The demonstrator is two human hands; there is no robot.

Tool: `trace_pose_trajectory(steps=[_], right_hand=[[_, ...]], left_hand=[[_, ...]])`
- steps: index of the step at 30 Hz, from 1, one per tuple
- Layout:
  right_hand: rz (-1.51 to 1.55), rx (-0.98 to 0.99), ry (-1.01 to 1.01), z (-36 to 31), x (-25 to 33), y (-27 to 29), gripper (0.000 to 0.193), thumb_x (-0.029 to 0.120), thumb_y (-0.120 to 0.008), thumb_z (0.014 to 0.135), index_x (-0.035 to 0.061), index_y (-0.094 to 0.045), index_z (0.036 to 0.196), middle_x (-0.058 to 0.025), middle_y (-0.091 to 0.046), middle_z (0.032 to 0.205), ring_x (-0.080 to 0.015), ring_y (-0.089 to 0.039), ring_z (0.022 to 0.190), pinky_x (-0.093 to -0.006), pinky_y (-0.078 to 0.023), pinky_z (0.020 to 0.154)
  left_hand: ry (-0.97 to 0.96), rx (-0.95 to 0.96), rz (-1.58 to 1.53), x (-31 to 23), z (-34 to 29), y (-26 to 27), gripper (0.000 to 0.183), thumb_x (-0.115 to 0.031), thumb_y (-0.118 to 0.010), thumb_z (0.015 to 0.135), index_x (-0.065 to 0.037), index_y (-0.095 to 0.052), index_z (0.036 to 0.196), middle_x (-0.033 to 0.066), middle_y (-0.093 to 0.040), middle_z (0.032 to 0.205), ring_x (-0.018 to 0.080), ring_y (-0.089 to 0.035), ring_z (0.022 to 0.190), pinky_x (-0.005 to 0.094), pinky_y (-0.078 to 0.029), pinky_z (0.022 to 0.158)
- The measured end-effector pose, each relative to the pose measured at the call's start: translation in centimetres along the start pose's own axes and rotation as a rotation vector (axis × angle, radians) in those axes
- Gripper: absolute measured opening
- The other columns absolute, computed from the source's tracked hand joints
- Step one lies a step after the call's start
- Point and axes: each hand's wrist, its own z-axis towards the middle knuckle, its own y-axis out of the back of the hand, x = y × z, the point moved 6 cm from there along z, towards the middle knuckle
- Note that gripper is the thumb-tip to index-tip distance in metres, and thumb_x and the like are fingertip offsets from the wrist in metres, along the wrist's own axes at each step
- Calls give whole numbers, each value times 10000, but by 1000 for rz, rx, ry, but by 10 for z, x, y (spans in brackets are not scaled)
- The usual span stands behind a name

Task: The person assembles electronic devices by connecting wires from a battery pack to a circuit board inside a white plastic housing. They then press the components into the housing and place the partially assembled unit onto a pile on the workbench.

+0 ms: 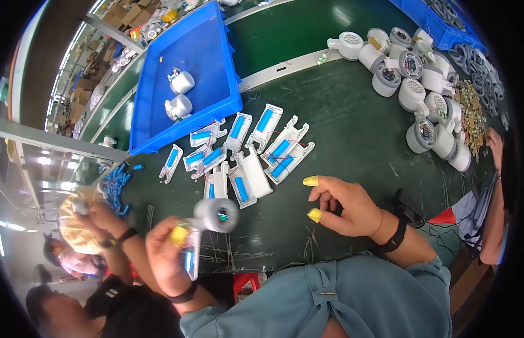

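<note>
My left hand [165, 253] is closed around the handle of a small white handheld fan [216, 215], smeared a little by motion. A small circuit board shows in its round head, and a blue battery cell lies in the open handle. Over the table to the right, my right hand [352, 209] holds nothing; its thumb and forefinger, tipped with yellow tape, are spread apart. Beyond my hands lies a group of white handle shells [253, 176], several with blue battery cells [279, 152] and thin red wires.
A blue tray [237, 101] with two white fan heads [182, 83] stands at the far left. White fan heads [412, 94] are heaped at the right beside grey rings [487, 79] and small circuit boards [470, 121]. Loose blue cells [116, 183] lie left, near a co-worker's hands [98, 217].
</note>
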Motion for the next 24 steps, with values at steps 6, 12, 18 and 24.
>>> trace_pose_trajectory(steps=[6, 12, 18, 24], right_hand=[[-46, -42, -8, 0, 0, 3, 478, -9, -678, 825, 36, -531, 1278, -35, -653, 901, -101, -617, 652, -229, -490, 552], [-95, -56, -53, 1, -6, 1, 410, -10, -639, 854, 35, -552, 1252, -42, -653, 855, -100, -623, 657, -228, -492, 551], [-203, -122, 12, -5, -13, 4, 339, 56, -651, 884, 60, -574, 1214, -73, -659, 876, -214, -657, 676, -306, -524, 597], [-173, -93, 47, -1, -9, 2, 227, 163, -594, 902, 73, -572, 1109, -129, -670, 953, -348, -672, 823, -446, -538, 679]], left_hand=[[190, -517, 939, 16, 15, 129, 212, -193, -668, 915, -16, -689, 1028, 48, -659, 733, 172, -617, 672, 293, -463, 630], [-287, -360, 1300, 36, 80, 112, 288, -141, -664, 870, -4, -642, 1122, 206, -639, 1043, 381, -630, 947, 419, -501, 819], [-348, -247, 1540, 96, 142, 102, 188, -114, -617, 815, -5, -618, 969, 267, -639, 964, 470, -604, 936, 530, -477, 785], [-320, -217, 1459, 107, 113, 136, 101, -67, -579, 802, -8, -574, 884, 246, -613, 747, 464, -606, 731, 498, -474, 646]])
